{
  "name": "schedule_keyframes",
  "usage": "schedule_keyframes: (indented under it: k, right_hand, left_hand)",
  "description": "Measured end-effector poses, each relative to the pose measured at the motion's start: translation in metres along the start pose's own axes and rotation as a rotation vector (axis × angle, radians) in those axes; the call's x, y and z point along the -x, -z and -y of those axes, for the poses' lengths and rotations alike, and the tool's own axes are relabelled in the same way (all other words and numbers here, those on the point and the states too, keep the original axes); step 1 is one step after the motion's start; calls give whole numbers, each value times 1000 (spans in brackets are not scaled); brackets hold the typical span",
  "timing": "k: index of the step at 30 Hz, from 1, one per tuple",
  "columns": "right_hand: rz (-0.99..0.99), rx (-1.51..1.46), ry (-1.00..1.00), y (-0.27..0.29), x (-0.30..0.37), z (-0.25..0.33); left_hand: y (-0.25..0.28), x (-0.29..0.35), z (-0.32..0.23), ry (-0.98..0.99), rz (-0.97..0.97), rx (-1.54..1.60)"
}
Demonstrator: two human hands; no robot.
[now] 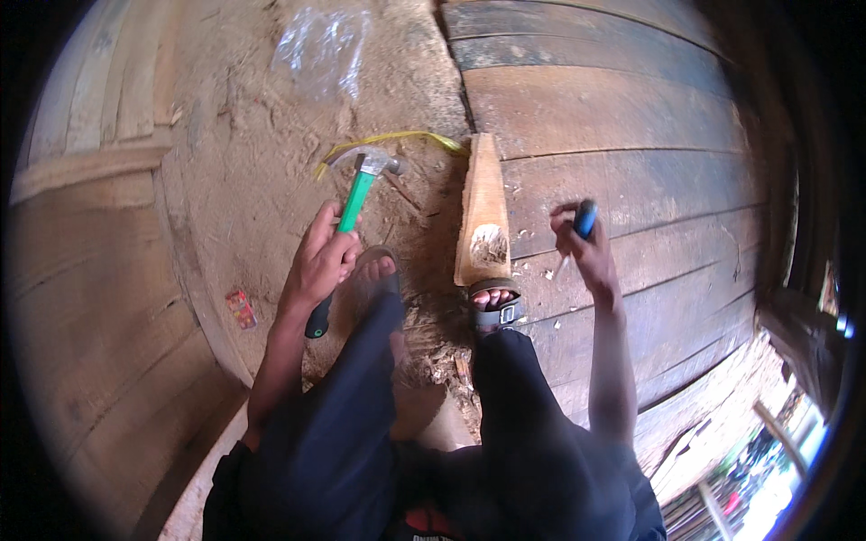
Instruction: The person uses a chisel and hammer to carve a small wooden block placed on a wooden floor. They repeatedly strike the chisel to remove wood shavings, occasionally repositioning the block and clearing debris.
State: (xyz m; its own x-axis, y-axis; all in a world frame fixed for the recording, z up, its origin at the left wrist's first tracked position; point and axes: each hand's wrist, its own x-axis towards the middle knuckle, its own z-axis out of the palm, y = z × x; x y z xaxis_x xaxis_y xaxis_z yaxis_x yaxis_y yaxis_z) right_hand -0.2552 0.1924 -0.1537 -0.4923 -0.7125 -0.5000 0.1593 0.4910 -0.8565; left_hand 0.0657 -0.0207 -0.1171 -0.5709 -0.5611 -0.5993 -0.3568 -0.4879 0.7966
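Observation:
My left hand (321, 260) grips a claw hammer (354, 200) by its green and black handle, with the steel head raised over the dusty ground. A blue-handled chisel (579, 231) is in my right hand (585, 252), its metal blade pointing down and to the left. Between the hands lies a wedge-shaped block of pale wood (483, 211) with a chipped hollow at its near end. My right sandalled foot (495, 307) presses against that near end, while my left foot (377, 270) rests below the hammer.
Dark wooden planks (622, 162) cover the floor to the right. Sawdust and wood chips litter the dirt. A yellow strap (397, 140), a clear plastic bag (321, 50) and a small red packet (241, 308) lie around. Pale boards (81, 234) stand at the left.

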Motion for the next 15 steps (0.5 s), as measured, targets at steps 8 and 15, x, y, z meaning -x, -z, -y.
schedule_keyframes:
  k: [8, 15]
  right_hand:
    - [91, -663, 261, -8, -51, 65]
    - [54, -659, 210, -39, -72, 32]
  left_hand:
    - [-18, -31, -109, -121, 174, -442]
    - [-73, -73, -213, -274, 256, -1004]
